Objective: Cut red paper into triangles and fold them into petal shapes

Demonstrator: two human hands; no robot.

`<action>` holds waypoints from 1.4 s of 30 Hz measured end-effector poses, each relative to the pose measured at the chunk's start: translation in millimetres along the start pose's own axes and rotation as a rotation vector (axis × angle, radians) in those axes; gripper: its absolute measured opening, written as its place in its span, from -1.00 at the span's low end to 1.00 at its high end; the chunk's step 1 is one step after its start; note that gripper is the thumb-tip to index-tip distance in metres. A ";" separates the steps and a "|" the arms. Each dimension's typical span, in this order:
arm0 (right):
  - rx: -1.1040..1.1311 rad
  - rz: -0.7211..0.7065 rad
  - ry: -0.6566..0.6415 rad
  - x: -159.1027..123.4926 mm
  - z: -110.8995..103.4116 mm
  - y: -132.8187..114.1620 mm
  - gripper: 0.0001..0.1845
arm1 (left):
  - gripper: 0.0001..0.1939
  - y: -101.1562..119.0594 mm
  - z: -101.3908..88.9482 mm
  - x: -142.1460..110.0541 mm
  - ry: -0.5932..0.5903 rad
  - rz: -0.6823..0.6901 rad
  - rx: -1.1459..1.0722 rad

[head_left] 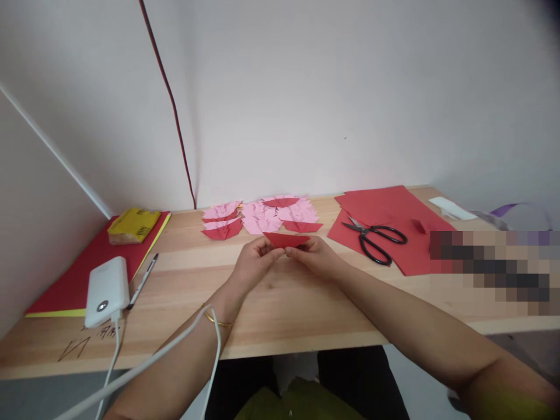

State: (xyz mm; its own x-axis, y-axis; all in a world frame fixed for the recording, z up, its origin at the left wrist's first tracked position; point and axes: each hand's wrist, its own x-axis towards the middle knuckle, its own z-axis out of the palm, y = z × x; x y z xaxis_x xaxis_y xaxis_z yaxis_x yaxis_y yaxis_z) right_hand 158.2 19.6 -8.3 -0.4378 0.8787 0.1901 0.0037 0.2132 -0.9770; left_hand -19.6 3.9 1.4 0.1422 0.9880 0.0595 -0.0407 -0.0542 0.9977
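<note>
A folded piece of red paper (286, 239) is held up between both hands over the middle of the table. My left hand (259, 259) pinches its left side, thumb toward me, and my right hand (318, 256) pinches the right side the same way. The thumbs almost meet at the paper's lower edge, and the other fingertips are partly hidden behind it. Just beyond the hands, several pink and red cut-paper pieces (262, 220) lie in rows near the wall. Black-handled scissors (370, 236) rest to the right on red paper sheets (394, 204).
At left, a yellow packet (135, 226) and a white power bank (107, 289) lie on red and yellow sheets (72, 286), beside a marker pen (143, 280). A white cable (144, 367) crosses my left forearm. A white strip (451, 208) lies far right. A wall stands behind the table (289, 315).
</note>
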 end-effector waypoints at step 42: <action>-0.142 0.019 0.161 0.8 -5.8 -6.6 -0.68 | -0.80 -7.7 2.1 1.6 -0.002 -0.191 -0.220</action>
State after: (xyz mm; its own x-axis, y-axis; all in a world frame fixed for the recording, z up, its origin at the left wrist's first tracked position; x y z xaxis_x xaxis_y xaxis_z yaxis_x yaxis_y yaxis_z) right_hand 163.0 21.4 -1.2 -0.2872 0.9377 0.1956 0.1426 0.2438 -0.9593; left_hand -17.0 5.6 -6.2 0.1702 0.9770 -0.1285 -0.2261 0.1657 0.9599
